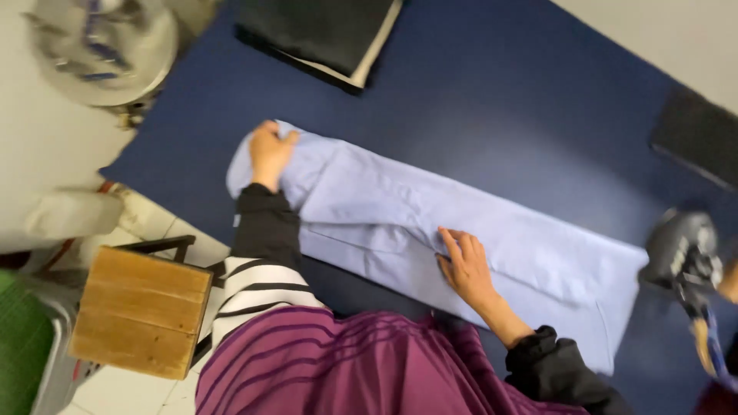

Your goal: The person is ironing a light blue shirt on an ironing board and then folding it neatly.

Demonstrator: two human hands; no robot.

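The garment (461, 246) lies folded lengthwise on the worktop (500, 100); left hand (270, 154) grips its end, right hand (465, 265) presses flat and open, crosswise folds remaining.

A dark blue padded table (492, 84) stands over white floor tiles (138, 384), beside a wooden stool (142, 307).

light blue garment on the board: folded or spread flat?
Folded. The light blue garment lies as a long narrow strip with layered edges; left hand grips one end, right hand presses the middle.

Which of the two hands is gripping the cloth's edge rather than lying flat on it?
The left hand, bunching the end of the light blue garment. The right hand lies flat, fingers spread, mid-cloth.
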